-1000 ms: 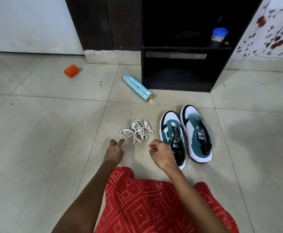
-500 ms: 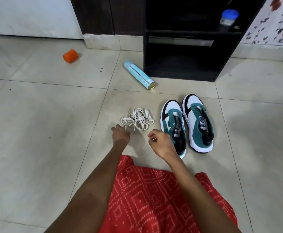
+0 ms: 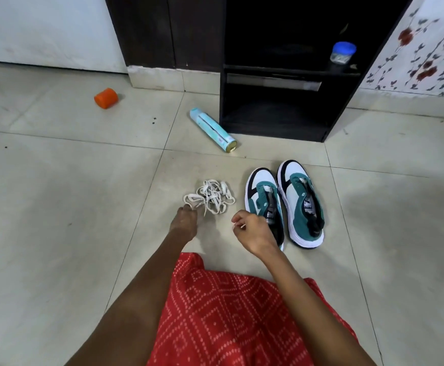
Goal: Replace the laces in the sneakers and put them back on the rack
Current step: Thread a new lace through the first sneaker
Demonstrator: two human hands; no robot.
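On floor (image 3: 57, 207) before rack (image 3: 273, 133): loose white laces (image 3: 213, 196) just beside sneakers (image 3: 261, 186). Left hand (image 3: 183, 223) pinches near loop of pile; right hand (image 3: 252, 231) curled, contents unclear. Laces likely light, limp, tangle-prone; best taken by stiff tip.

The floor holds two teal, white and black low-top sneakers (image 3: 264, 204), one tangled heap of white flat laces (image 3: 213, 197), one pale blue metal spray can (image 3: 213, 130) and one orange plastic cap (image 3: 105, 98). One dark wooden shelf rack (image 3: 273, 129) carries one blue-lidded clear jar (image 3: 343, 52).

Both arms extended forward; left hand (image 3: 182, 223) fingertips down, right hand (image 3: 253, 231) fingers curled.
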